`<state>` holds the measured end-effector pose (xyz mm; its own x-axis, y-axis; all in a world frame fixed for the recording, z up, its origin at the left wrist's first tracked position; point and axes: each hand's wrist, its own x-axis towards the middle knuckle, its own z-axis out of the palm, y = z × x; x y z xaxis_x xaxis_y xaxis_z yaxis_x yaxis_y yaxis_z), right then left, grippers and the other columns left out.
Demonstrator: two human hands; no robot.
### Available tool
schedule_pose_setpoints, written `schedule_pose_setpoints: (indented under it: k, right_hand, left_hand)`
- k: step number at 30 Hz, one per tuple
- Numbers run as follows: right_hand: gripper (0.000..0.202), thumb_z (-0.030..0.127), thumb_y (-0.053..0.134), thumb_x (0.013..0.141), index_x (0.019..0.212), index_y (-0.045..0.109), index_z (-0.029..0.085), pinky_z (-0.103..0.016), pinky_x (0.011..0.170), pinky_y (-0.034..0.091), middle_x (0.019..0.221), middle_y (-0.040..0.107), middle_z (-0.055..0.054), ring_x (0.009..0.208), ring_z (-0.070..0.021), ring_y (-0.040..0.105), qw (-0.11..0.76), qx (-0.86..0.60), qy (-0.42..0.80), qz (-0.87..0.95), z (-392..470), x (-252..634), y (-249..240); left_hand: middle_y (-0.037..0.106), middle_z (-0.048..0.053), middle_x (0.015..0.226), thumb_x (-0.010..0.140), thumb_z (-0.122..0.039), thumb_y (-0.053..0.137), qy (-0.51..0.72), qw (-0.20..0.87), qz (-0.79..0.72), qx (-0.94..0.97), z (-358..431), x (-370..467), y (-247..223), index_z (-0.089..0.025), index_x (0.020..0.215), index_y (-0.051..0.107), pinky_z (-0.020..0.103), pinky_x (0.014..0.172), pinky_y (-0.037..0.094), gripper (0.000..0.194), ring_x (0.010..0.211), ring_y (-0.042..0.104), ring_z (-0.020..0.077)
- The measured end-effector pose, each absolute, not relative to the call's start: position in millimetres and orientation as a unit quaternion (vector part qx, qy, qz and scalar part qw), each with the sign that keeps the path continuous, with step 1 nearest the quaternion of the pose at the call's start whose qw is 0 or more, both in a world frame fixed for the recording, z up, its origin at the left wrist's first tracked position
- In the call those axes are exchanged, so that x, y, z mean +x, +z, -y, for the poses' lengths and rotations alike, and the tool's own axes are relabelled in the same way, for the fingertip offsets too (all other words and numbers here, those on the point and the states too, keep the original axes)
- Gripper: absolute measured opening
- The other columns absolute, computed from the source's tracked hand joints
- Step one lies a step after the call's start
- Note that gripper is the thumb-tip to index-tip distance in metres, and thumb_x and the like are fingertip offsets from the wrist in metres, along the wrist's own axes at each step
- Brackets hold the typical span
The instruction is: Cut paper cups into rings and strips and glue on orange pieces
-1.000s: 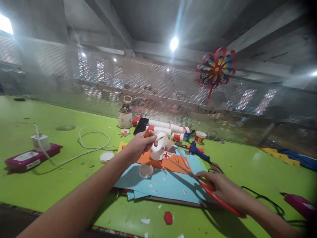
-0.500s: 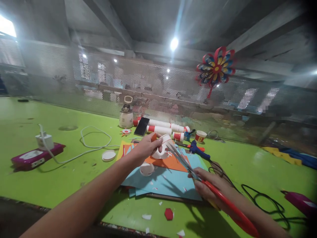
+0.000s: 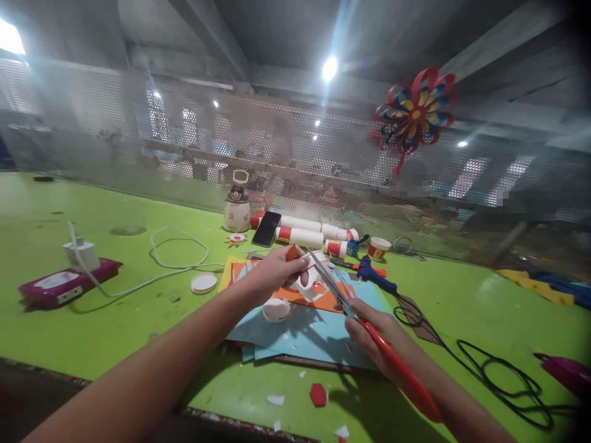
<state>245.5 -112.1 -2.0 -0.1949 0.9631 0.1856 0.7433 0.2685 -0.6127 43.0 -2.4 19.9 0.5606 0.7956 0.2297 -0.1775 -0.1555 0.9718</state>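
Right hand [image 3: 381,332]: grip closed around the red-handled metal scissors [image 3: 401,366]. Their long axis runs far-left, blades at the cut white paper cup [image 3: 306,287]; contact cannot be confirmed. The left hand [image 3: 277,271] pinches the cup's left side, above the green worktop [image 3: 106,320].

I can read no text, brand, number or sign anywhere in my view; the marks on the paper cup [image 3: 379,248] and the bottle [image 3: 237,213] are too small to make out.
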Motion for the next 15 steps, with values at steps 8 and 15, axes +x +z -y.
schedule_pose_setpoints:
  k: [8,15]
  right_hand:
    - [0.044,0.057,0.041,0.092,0.101,0.063,0.02,-0.026,0.058,0.042,0.07,0.055,0.0,0.063,-0.0164,0.049,0.283,-0.576,0.154,0.751,110.6,245.1,-6.5]
    - [0.051,0.06,0.039,0.091,0.103,0.065,0.018,-0.025,0.056,0.041,0.066,0.052,0.001,0.059,-0.0151,0.048,0.298,-0.576,0.159,0.745,112.8,244.2,-9.0]
  left_hand:
    - [0.048,-0.002,0.051,0.079,-0.034,0.062,0.396,0.596,-0.239,0.656,3.8,41.0,22.2,-0.017,0.062,0.051,0.025,0.046,0.012,0.026,0.044,0.023,0.0065]
    - [0.046,-0.002,0.05,0.076,-0.037,0.065,0.377,0.608,-0.227,0.66,0.9,40.9,19.5,-0.016,0.059,0.053,0.027,0.047,0.011,0.03,0.045,0.023,0.0065]
